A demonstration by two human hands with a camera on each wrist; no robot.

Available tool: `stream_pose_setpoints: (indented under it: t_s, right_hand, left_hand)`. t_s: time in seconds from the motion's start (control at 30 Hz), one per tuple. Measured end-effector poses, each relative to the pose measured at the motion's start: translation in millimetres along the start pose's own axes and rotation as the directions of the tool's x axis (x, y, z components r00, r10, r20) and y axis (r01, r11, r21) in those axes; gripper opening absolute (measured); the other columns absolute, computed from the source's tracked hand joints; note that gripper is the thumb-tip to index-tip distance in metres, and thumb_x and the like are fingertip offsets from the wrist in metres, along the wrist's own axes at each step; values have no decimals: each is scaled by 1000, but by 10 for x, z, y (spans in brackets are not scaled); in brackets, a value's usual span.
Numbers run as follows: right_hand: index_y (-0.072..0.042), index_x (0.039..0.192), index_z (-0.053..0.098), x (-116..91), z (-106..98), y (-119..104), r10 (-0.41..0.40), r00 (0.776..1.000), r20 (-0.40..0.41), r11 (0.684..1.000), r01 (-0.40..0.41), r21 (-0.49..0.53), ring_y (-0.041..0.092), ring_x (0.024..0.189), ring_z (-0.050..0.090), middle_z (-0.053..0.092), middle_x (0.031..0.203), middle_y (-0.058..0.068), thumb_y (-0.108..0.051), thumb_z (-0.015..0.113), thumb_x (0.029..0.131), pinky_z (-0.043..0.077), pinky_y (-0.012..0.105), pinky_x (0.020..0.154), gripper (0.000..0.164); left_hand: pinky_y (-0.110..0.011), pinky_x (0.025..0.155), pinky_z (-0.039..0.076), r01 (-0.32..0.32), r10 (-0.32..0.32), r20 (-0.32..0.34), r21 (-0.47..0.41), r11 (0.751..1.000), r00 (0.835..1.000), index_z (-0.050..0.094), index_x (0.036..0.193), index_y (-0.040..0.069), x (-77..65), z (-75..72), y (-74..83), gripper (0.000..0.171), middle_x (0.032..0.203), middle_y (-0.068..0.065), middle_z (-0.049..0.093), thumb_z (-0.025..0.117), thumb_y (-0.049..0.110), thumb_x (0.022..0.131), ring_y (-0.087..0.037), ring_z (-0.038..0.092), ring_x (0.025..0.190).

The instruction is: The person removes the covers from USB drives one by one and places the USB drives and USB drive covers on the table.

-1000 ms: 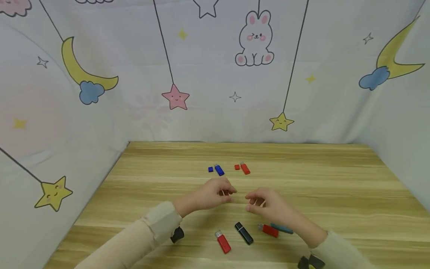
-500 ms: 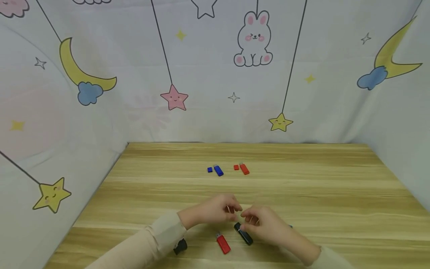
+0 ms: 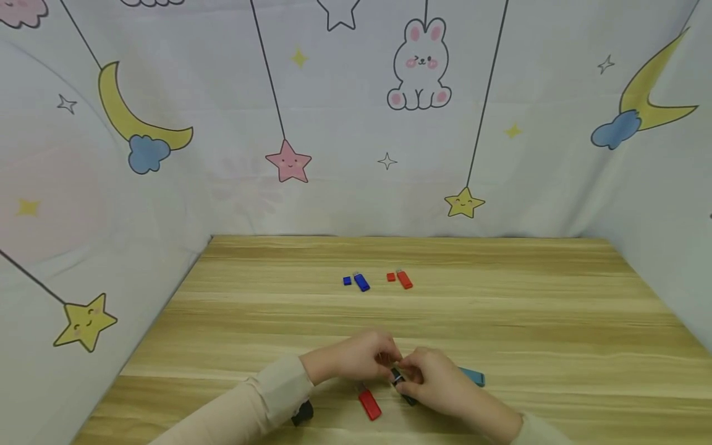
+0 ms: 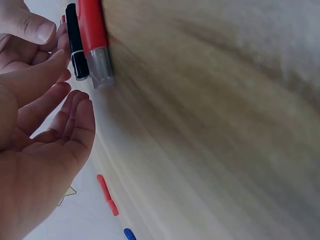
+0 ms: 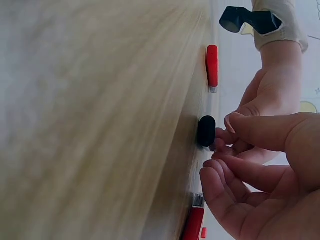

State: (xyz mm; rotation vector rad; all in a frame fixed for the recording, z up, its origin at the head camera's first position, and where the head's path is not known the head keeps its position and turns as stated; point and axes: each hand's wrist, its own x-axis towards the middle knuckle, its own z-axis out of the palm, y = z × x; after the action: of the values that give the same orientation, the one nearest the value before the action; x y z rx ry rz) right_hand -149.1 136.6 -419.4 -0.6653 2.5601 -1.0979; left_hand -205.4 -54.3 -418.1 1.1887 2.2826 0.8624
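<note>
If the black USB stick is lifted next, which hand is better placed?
Probably the right hand: in the head view, its thumb overlaps the middle of the black USB stick, while the left hand is only near its far end.

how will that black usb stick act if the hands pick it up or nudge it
The black USB stick will probably stay stiff, its body looking straight and hard. Its flattened oval end suggests it would slide rather than roll. Its smooth, faintly shiny surface could be slippery.
</note>
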Motion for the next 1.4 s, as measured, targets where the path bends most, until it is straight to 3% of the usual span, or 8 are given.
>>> stream_pose_setpoints:
  t_s: [0.47, 0.87, 1.2, 1.4]
  right_hand:
    - [-6, 79, 69, 34, 68, -4, 5, 1000, -20, 998, -6, -65, 8, 62, 45, 52, 72, -3, -14, 79, 78, 36, 22, 54, 13]
    - [-14, 60, 52, 60, 120, -16, 9, 999, -47, 995, -14, -102, 4, 54, 35, 39, 58, -8, -11, 78, 77, 28, 19, 50, 31]
    - [-9, 70, 63, 59, 108, -34, 3, 999, -37, 997, -6, -75, 3, 53, 42, 49, 58, -10, -4, 71, 74, 33, 19, 49, 10]
    - [-7, 76, 66, 50, 99, -48, 18, 998, -66, 995, -24, -93, 4, 55, 44, 52, 63, -8, -5, 73, 71, 35, 20, 50, 8]
  left_hand:
    - [-14, 66, 42, 45, -45, 22, 41, 998, 999, 73, 100, 2, 33, 49, -30, 23, 84, 2, 57, 78, 3, 78, 1, 47, 73]
    - [-14, 64, 40, 56, -57, 12, 79, 995, 998, 74, 94, 3, 48, 70, -4, 17, 81, 4, 57, 78, 3, 78, 2, 44, 72]
    - [-15, 64, 42, 77, -77, 10, 39, 996, 997, 72, 89, 4, 31, 78, -5, 13, 81, 5, 55, 78, 4, 78, 0, 46, 72]
    - [-14, 61, 44, 98, -97, 7, -26, 995, 995, 71, 88, 4, 27, 80, -4, 11, 76, 8, 60, 77, 3, 79, 4, 49, 66]
